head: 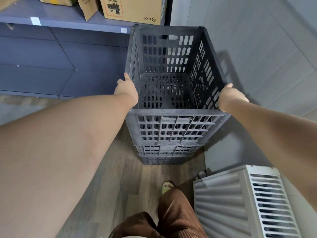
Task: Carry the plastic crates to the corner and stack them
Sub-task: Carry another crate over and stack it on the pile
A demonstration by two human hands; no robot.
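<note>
A dark grey slotted plastic crate (171, 124) is the top one of a stack in the room's corner, empty inside. Under it I see the fronts of lower crates (164, 152) of the same kind, standing on the wooden floor. My left hand (126, 91) grips the top crate's left rim, fingers curled over the outside. At the right rim, my right hand (230, 97) holds on in the same way, with its fingers hidden behind the wall of the crate.
A dark blue shelf unit (51, 54) stands at the left, with cardboard boxes (132, 9) on top. The grey wall (257, 40) runs along the right, and a white radiator (243, 203) is mounted low on it. My foot (167, 187) is on the floor behind the stack.
</note>
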